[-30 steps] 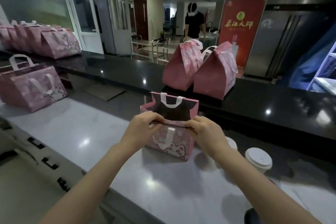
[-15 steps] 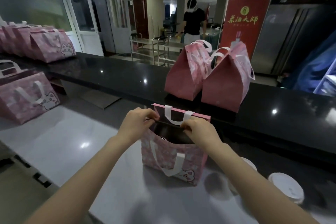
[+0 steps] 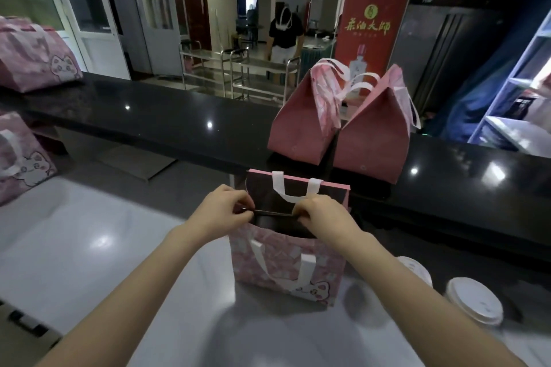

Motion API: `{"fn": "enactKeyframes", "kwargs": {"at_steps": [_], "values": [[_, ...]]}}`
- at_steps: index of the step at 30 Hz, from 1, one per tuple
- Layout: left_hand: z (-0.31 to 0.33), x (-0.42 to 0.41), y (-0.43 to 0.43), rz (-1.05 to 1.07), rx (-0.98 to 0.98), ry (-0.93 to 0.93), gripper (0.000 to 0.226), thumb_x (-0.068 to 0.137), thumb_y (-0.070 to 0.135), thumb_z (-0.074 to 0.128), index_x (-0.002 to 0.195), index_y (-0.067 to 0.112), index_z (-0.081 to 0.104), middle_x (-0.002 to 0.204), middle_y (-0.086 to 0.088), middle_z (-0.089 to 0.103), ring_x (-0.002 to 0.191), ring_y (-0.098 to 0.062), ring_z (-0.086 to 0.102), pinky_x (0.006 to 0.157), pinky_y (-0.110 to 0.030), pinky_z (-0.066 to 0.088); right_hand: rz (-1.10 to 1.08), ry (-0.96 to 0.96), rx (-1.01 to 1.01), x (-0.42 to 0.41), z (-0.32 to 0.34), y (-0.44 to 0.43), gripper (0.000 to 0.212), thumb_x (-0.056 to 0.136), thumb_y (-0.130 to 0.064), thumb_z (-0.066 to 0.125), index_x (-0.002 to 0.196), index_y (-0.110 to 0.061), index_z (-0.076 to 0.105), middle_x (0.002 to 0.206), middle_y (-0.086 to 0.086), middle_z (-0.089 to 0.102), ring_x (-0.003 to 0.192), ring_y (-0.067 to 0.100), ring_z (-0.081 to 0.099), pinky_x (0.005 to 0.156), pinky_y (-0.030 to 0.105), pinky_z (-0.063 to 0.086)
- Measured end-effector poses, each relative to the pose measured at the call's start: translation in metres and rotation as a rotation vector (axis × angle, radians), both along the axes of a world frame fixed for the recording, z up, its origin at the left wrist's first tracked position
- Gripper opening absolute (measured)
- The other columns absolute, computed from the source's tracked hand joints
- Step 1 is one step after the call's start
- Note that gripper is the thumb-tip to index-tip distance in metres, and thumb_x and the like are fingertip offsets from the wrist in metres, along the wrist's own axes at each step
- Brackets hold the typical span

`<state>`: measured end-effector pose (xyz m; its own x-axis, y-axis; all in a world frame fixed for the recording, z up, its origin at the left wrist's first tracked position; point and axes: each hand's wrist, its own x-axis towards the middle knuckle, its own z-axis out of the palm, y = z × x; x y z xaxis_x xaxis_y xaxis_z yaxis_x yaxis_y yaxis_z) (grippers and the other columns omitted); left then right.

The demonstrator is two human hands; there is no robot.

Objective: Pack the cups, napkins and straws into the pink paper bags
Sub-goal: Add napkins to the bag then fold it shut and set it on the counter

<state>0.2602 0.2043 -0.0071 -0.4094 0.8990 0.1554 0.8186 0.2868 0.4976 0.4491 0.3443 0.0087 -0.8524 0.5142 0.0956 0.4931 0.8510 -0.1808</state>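
Note:
A pink paper bag (image 3: 286, 265) with white handles and a cat print stands open on the white counter (image 3: 89, 247) in front of me. My left hand (image 3: 226, 211) and my right hand (image 3: 323, 216) both pinch the near top edge of this bag, close together. The bag's inside is dark and I cannot see what it holds. Two white lidded cups (image 3: 474, 301) stand on the counter to the right of the bag, the nearer one (image 3: 416, 270) partly behind my right forearm.
Two closed pink bags (image 3: 337, 125) stand on the raised black ledge (image 3: 179, 125) behind the open bag. More pink bags (image 3: 32, 56) stand at the far left. A person stands in the background near metal carts. A red banner (image 3: 372, 30) rises behind the ledge.
The view has drawn closer to the bag. My hands have stayed on the bag's near top edge and are still pinching it.

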Motion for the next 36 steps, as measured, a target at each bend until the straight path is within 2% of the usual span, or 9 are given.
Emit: {"fn": "enactKeyframes", "kwargs": {"at_steps": [3, 7, 10, 13, 18, 22, 26, 31, 36], "values": [[0.0, 0.003, -0.002, -0.104, -0.007, 0.121, 0.027, 0.09, 0.038, 0.057, 0.116, 0.033, 0.065, 0.107, 0.017, 0.055, 0.117, -0.006, 0.042, 0.096, -0.029, 0.044, -0.071, -0.02, -0.01, 0.003, -0.006, 0.002, 0.025, 0.09, -0.014, 0.053, 0.107, -0.025, 0.069, 0.113, 0.0, 0.065, 0.1, 0.024, 0.061, 0.084, 0.039, 0.052], [-0.007, 0.004, -0.003, -0.16, 0.096, 0.234, 0.036, 0.095, 0.044, 0.049, 0.127, 0.031, 0.057, 0.124, 0.012, 0.059, 0.123, -0.008, 0.041, 0.101, -0.029, 0.035, -0.125, -0.022, -0.019, 0.009, -0.006, 0.003, 0.032, 0.087, -0.02, 0.063, 0.119, -0.023, 0.065, 0.121, -0.002, 0.062, 0.109, 0.021, 0.058, 0.09, 0.038, 0.05], [-0.012, 0.005, -0.001, -0.138, 0.18, 0.209, 0.035, 0.093, 0.045, 0.052, 0.125, 0.031, 0.059, 0.118, 0.011, 0.063, 0.116, -0.007, 0.048, 0.1, -0.03, 0.04, -0.135, 0.036, -0.019, 0.016, -0.006, 0.003, 0.034, 0.085, -0.026, 0.068, 0.119, -0.023, 0.064, 0.118, -0.004, 0.062, 0.11, 0.017, 0.057, 0.091, 0.035, 0.049], [-0.007, 0.015, 0.007, -0.124, 0.291, 0.195, 0.029, 0.09, 0.043, 0.058, 0.114, 0.028, 0.065, 0.107, 0.011, 0.067, 0.105, -0.007, 0.054, 0.092, -0.03, 0.044, -0.131, 0.105, 0.037, 0.026, -0.004, 0.003, 0.029, 0.085, -0.031, 0.069, 0.113, -0.024, 0.067, 0.109, -0.006, 0.063, 0.106, 0.015, 0.055, 0.087, 0.031, 0.048], [0.013, 0.045, 0.032, -0.203, 0.419, 0.215, 0.022, 0.088, 0.036, 0.063, 0.105, 0.024, 0.066, 0.096, 0.01, 0.068, 0.097, -0.009, 0.058, 0.084, -0.034, 0.05, -0.132, 0.184, 0.116, 0.05, 0.002, 0.005, 0.022, 0.086, -0.038, 0.067, 0.101, -0.023, 0.072, 0.102, -0.004, 0.065, 0.099, 0.016, 0.055, 0.086, 0.034, 0.047], [0.022, 0.079, 0.055, -0.258, 0.439, 0.198, 0.019, 0.087, 0.032, 0.065, 0.103, 0.023, 0.067, 0.086, 0.012, 0.066, 0.084, -0.009, 0.057, 0.075, -0.034, 0.051, -0.143, 0.243, 0.134, 0.08, 0.006, 0.006, 0.02, 0.088, -0.036, 0.065, 0.1, -0.02, 0.072, 0.099, -0.002, 0.066, 0.094, 0.018, 0.055, 0.084, 0.036, 0.047], [0.023, 0.139, 0.083, -0.349, 0.415, 0.16, 0.018, 0.086, 0.028, 0.066, 0.103, 0.023, 0.068, 0.086, 0.012, 0.066, 0.083, -0.008, 0.055, 0.075, -0.031, 0.05, -0.222, 0.259, 0.136, 0.149, 0.003, 0.017, 0.016, 0.087, -0.03, 0.066, 0.095, -0.019, 0.073, 0.097, 0.0, 0.067, 0.092, 0.02, 0.056, 0.082, 0.038, 0.047], [0.009, 0.249, 0.123, -0.481, 0.387, 0.148, 0.016, 0.085, 0.026, 0.065, 0.101, 0.023, 0.067, 0.084, 0.012, 0.067, 0.084, -0.012, 0.056, 0.072, -0.033, 0.049, -0.399, 0.142, 0.115, 0.277, -0.005, 0.045, 0.019, 0.091, -0.034, 0.06, 0.103, -0.024, 0.07, 0.105, -0.005, 0.064, 0.101, 0.016, 0.053, 0.085, 0.029, 0.043], [-0.016, 0.37, 0.162, -0.605, 0.344, 0.202, 0.022, 0.084, 0.034, 0.054, 0.098, 0.024, 0.067, 0.083, 0.012, 0.067, 0.083, -0.013, 0.056, 0.071, -0.031, 0.046, -0.504, 0.015, 0.136, 0.4, -0.021, 0.07, 0.021, 0.093, -0.032, 0.055, 0.107, -0.026, 0.069, 0.107, -0.005, 0.063, 0.103, 0.018, 0.053, 0.082, 0.032, 0.043]]}}
